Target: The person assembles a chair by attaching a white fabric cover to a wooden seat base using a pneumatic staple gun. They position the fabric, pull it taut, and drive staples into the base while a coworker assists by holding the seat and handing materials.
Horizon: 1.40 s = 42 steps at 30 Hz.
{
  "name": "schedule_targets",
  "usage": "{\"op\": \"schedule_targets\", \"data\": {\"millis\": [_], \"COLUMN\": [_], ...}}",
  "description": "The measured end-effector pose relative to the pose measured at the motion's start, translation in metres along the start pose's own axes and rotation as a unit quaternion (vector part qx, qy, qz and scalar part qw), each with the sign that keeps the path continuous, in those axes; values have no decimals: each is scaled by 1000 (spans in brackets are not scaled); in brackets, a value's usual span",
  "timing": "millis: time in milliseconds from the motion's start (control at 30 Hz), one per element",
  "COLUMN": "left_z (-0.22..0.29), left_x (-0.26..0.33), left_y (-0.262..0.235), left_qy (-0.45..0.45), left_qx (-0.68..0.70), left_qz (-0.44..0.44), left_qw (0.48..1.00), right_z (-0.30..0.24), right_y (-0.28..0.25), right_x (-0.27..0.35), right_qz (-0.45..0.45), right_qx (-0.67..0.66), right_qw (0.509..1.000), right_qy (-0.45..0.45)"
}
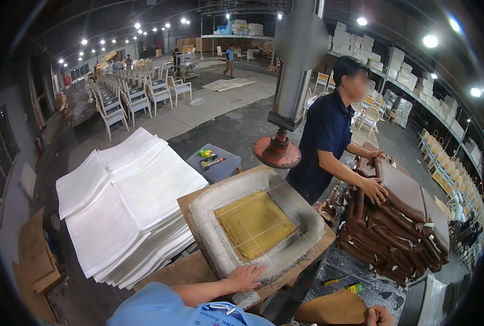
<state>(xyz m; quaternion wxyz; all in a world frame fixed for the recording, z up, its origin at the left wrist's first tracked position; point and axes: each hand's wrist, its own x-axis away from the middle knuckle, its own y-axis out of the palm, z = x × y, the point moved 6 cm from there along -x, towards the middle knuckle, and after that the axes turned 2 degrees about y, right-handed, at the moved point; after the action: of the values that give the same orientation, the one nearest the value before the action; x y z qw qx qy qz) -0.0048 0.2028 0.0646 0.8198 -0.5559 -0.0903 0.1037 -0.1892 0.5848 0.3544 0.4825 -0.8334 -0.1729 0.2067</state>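
Note:
My left hand (244,278) lies with its fingers stretched out on the near rim of a padded, grey-white square form (209,231). A yellow pad (255,224) sits in the middle of the form, crossed by thin lines. At the lower right edge, my right hand (380,315) is closed on the end of a tan-brown flat piece (331,307); its material is unclear. Above the form's far side hangs a round red press plate (277,152) on a thick grey column. The plate is apart from the form.
White foam sheets (149,190) are stacked at left. A co-worker (329,127) at right has both hands on a pile of brown upholstered covers (397,187). Small tools (212,162) lie on a grey stool; a yellow-green packet (356,288) lies nearby. Chairs (136,100) stand behind.

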Motion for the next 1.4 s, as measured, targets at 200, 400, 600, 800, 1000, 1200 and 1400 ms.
{"op": "schedule_targets", "data": {"millis": [200, 400, 600, 800, 1000, 1200, 1400], "left_z": [-24, -51, -74, -94, -34, 76, 56], "left_x": [12, 26, 33, 39, 41, 23, 19], "left_y": [-3, -20, -26, -37, -78, -169, -148], "left_qy": [25, 96, 116, 101, 224, 346, 352], "left_qx": [-18, 43, 34, 20, 287, 424, 511], "left_qz": [-41, 26, -9, -95, 61, 151, -22], "left_qw": [999, 994, 993, 990, 929, 824, 784], "right_z": [-16, -71, -85, -112, -138, -209, -247], "right_y": [22, 35, 56, 60, 87, 123, 124], "right_x": [-13, -16, 5, 3, -10, -23, -23], "right_qz": [-36, -23, -18, -13, -24, -138, -226], "right_qx": [-42, -46, -68, -26, -99, -124, -116], "right_qw": [998, 998, 998, 1000, 993, 960, 912], "right_qy": [21, -36, 3, -5, -64, -208, -322]}}
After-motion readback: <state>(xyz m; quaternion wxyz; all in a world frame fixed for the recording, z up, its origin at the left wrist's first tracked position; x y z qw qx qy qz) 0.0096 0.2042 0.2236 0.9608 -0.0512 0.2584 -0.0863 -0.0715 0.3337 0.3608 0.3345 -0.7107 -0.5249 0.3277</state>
